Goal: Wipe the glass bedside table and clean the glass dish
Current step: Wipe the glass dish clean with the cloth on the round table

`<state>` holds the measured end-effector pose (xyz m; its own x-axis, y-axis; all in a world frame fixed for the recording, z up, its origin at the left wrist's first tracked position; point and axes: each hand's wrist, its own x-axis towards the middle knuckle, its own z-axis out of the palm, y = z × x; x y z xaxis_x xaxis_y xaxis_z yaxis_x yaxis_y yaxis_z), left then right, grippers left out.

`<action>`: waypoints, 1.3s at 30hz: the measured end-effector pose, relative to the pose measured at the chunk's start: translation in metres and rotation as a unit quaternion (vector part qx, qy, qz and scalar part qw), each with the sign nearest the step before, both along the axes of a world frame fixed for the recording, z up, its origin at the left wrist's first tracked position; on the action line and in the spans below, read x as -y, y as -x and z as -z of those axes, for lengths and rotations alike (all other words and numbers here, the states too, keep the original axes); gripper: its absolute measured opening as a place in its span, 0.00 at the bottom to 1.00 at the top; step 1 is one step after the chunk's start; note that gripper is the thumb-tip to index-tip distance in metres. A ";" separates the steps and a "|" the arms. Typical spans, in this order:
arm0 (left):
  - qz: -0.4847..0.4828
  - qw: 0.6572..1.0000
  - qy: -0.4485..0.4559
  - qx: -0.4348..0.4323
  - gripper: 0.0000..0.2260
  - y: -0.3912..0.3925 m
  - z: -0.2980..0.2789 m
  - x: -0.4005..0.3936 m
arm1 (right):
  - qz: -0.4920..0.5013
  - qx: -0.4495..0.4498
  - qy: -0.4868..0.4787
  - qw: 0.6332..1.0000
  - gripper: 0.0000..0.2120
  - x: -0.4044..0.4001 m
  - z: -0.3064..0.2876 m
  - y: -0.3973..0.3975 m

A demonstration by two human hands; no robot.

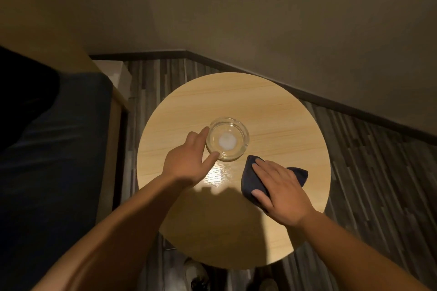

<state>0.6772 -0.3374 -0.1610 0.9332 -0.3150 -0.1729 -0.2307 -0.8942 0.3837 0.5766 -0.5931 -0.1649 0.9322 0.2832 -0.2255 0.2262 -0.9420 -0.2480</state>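
A round table (pixel 272 111) with a light wood-look glossy top fills the middle of the head view. On it, a little left of centre, stands a clear round glass dish (pixel 227 139) with a whitish patch in its bottom. My left hand (pixel 189 160) is at the dish's left rim, thumb and forefinger spread on either side of it and touching the glass. To the dish's lower right lies a dark blue cloth (pixel 254 177). My right hand (pixel 281 191) presses flat on the cloth with straight fingers.
A dark blue bed or sofa (pixel 54 149) with a wooden frame stands close on the left. Grey walls with a dark skirting meet in a corner behind the table. The floor (pixel 369 160) is grey striped planks. Shoes show under the table's near edge.
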 end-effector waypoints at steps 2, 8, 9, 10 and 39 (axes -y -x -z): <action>-0.004 1.000 -0.009 0.003 0.31 -0.002 0.002 0.002 | 0.015 0.012 0.003 1.000 0.28 -0.002 0.002 -0.001; 0.000 1.000 0.003 0.006 0.32 -0.015 0.003 0.002 | -0.008 0.054 0.015 0.998 0.24 0.001 0.009 -0.001; 0.004 1.000 -0.001 0.003 0.32 -0.016 0.002 0.002 | -0.015 0.062 0.017 0.998 0.24 0.002 0.009 -0.002; 0.007 1.000 -0.004 0.001 0.32 -0.018 0.001 0.002 | -0.024 0.066 0.018 0.997 0.24 0.002 0.008 -0.004; 0.041 0.996 0.057 -0.054 0.35 -0.033 0.001 -0.003 | -0.186 0.012 0.104 0.977 0.10 -0.056 -0.038 -0.147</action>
